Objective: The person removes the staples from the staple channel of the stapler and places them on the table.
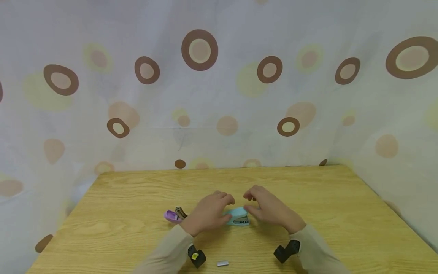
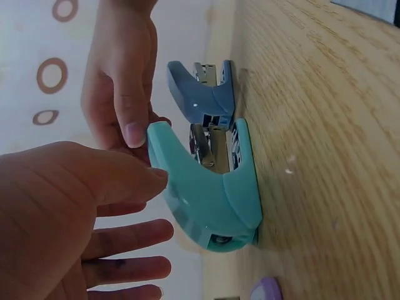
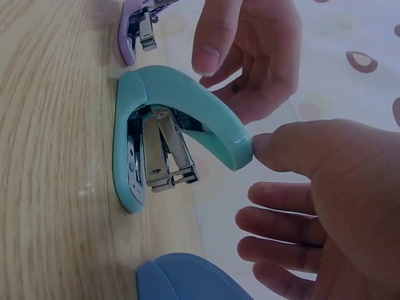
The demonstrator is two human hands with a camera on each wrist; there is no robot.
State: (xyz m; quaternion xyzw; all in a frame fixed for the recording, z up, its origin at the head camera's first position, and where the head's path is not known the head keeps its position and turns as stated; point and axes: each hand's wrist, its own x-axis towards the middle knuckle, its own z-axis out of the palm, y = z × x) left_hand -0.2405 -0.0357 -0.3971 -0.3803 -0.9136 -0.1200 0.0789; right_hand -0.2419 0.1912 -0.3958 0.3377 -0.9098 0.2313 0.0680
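A teal stapler sits on the table between both hands. Its top arm is raised, and the metal staple channel shows beneath it. My right hand has its thumb tip right at the front end of that arm, while the other fingers curve loosely away from the stapler. At the stapler's rear half, my left hand has its thumb close over the top arm, its fingers spread apart. Beyond my right hand in the left wrist view is a blue stapler, hidden in the head view.
To the left of my left hand lies a purple stapler, opened up. A small silver bar rests near the table's front. The wooden table meets a patterned cloth at the back.
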